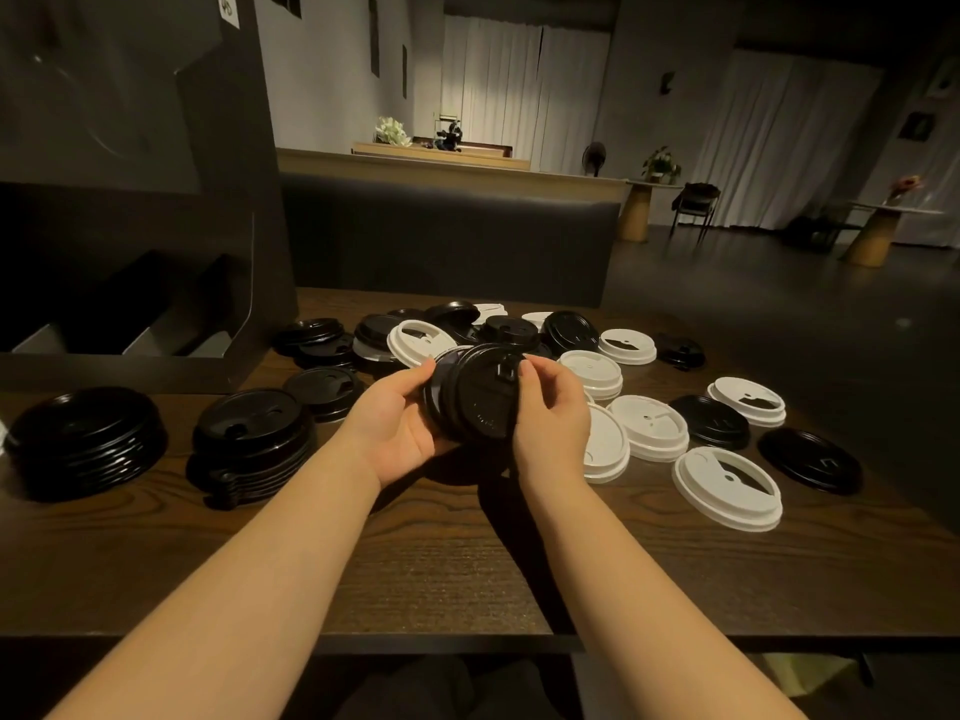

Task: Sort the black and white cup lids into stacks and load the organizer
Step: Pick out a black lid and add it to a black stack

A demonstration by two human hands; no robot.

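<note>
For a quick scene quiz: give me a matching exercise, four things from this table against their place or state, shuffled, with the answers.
Things:
1. small stack of black lids
2. tall black lid stack
3. black organizer
4. nearest white lid

Places or states:
A. lying alone on the table's right side
B. held on edge between the left hand and right hand
C. standing on the table at the far left
D. behind the stacks, at the table's back left

Pairs: 1-B, 2-C, 3-D, 4-A

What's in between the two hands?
In the head view, a small stack of black lids sits between them, tipped on edge above the table. The left hand grips one side, the right hand the other.
</note>
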